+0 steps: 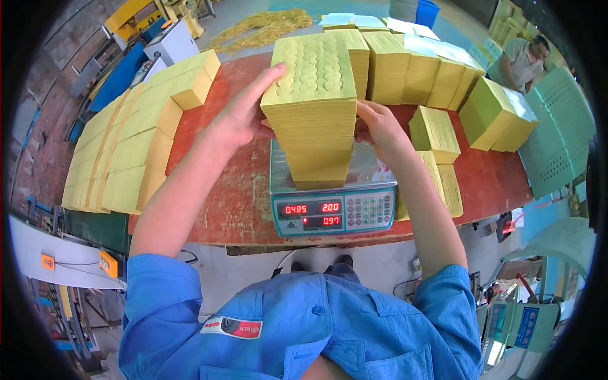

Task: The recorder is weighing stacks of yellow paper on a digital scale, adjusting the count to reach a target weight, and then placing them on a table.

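Note:
A tall stack of yellow paper (310,120) with stamped rows of round coin-like marks on top rises over a digital weighing scale (294,225). Its upper part sits slightly offset from a lower block of yellow paper (320,168) beneath it. My left hand (244,111) presses the left side, thumb along the top edge, fingers partly hidden behind the paper. On the opposite side, my right hand (383,130) grips the stack with bent fingers, their tips partly hidden. Red digits glow on the scale's display, beside a keypad.
Rows of yellow paper blocks (136,136) line the red table's (221,183) left side. More stacks (386,66) stand along the back, and smaller bundles (435,132) lie right of the scale. A person (519,63) is at the far right, near a pale green perforated chair (557,126).

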Motion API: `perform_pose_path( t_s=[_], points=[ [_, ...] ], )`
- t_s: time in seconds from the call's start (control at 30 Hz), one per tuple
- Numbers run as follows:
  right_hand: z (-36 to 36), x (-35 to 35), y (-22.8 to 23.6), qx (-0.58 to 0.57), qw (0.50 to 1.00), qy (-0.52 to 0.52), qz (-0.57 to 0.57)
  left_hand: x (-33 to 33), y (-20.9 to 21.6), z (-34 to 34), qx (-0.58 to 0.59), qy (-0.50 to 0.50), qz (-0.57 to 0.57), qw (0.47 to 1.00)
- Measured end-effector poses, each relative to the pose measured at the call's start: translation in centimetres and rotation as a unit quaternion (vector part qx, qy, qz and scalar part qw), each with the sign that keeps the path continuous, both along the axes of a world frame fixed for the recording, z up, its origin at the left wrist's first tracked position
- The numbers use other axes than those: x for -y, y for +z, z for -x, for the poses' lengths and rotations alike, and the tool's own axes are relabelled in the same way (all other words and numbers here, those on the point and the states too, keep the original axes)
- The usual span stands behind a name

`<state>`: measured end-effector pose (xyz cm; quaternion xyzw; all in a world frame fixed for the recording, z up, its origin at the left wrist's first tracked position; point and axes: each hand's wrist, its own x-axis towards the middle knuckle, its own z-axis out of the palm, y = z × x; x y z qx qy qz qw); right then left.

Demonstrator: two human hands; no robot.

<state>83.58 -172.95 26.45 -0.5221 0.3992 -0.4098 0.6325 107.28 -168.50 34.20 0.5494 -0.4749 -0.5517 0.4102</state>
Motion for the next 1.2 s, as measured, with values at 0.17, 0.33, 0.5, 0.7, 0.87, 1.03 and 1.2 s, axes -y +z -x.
perform_pose_path(
  t_s=[0.17,0.33,0.5,0.7,0.87,1.03,1.2],
  points=[
    [-0.1,0.1,-0.3,0.024,1.0,-0.006,-0.009,0.7,-0.4,0.1,0.005,0.002,0.004,1.0],
    [0.0,0.3,-1.3,0.041,0.999,-0.023,0.01,1.2,-0.7,0.3,0.041,-0.004,0.0,0.999],
    [0.1,0.0,-1.9,-0.034,0.994,-0.074,0.077,1.2,-1.8,-0.3,0.061,0.001,0.027,0.998],
    [-1.6,0.8,-5.8,0.091,0.984,-0.124,0.087,1.1,-8.5,-0.8,-0.036,0.03,0.067,0.997],
    [-4.0,1.6,-6.4,0.183,0.973,-0.142,0.014,2.4,-13.0,3.5,-0.242,0.102,0.113,0.958],
    [-3.3,3.1,-5.1,0.193,0.978,-0.065,-0.04,2.9,-12.5,4.5,-0.3,0.145,0.062,0.941],
    [-2.3,3.5,-6.2,0.201,0.978,-0.053,-0.024,2.0,-16.3,0.7,-0.202,0.214,0.084,0.952]
  ],
)
